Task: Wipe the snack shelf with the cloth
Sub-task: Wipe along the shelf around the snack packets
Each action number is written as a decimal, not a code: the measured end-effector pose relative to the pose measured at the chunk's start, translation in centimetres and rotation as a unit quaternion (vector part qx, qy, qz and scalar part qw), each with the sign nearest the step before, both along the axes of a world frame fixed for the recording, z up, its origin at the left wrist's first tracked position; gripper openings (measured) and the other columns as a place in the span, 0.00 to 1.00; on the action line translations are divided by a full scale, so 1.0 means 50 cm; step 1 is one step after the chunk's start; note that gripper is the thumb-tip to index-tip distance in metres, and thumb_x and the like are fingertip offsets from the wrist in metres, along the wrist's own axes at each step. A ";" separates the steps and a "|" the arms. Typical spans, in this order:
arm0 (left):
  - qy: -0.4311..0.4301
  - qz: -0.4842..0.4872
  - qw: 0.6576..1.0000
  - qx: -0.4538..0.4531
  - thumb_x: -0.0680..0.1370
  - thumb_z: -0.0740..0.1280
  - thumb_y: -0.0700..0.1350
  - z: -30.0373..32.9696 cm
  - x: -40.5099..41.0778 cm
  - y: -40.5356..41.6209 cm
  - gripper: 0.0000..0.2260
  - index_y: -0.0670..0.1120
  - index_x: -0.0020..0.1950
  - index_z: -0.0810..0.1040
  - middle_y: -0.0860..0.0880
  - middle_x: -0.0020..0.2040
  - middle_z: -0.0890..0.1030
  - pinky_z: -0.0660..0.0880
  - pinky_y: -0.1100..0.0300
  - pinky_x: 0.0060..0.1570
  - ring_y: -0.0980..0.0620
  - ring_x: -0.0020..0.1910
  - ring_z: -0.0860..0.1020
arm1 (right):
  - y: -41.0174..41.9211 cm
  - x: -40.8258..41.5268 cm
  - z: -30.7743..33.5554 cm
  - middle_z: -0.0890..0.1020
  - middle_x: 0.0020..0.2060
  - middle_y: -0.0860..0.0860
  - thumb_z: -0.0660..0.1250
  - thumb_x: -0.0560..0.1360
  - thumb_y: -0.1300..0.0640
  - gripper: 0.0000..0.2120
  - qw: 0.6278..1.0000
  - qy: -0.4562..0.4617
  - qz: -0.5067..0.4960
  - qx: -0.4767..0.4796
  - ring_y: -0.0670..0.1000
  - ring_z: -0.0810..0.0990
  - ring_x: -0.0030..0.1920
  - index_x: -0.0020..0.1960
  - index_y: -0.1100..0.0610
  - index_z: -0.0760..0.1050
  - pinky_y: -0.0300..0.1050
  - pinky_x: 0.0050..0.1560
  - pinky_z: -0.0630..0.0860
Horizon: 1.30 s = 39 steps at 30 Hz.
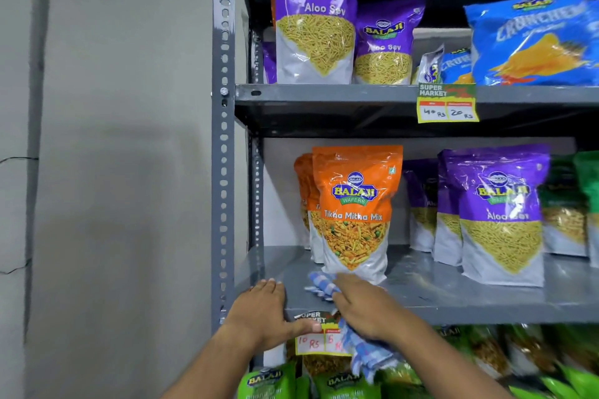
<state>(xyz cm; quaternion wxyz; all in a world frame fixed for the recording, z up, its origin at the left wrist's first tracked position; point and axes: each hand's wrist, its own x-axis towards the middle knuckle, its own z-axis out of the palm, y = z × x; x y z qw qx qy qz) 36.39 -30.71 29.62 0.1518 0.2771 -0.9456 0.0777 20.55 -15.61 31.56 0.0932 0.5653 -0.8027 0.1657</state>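
Note:
The grey metal snack shelf runs across the middle of the view. My right hand presses a blue-and-white checked cloth onto the shelf's front left part, just before an orange Tikha Mitha Mix bag. The cloth's loose end hangs down over the shelf edge below my wrist. My left hand rests on the shelf's front left corner, fingers laid flat on top and thumb against the front lip.
Purple Aloo Sev bags stand on the right of the same shelf. A higher shelf carries more purple bags and blue Crunchem bags. Price tags hang on the shelf lips. Green bags sit below. A slotted upright bounds the left side.

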 end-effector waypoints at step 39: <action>0.105 0.012 0.989 -0.100 0.64 0.34 0.81 -0.027 -0.012 0.011 0.44 0.52 0.50 0.73 0.51 0.57 0.80 0.76 0.53 0.47 0.50 0.56 0.78 | 0.087 -0.122 -0.056 0.80 0.56 0.55 0.48 0.79 0.48 0.19 0.991 0.050 -0.059 -0.110 0.58 0.77 0.55 0.56 0.54 0.74 0.50 0.52 0.72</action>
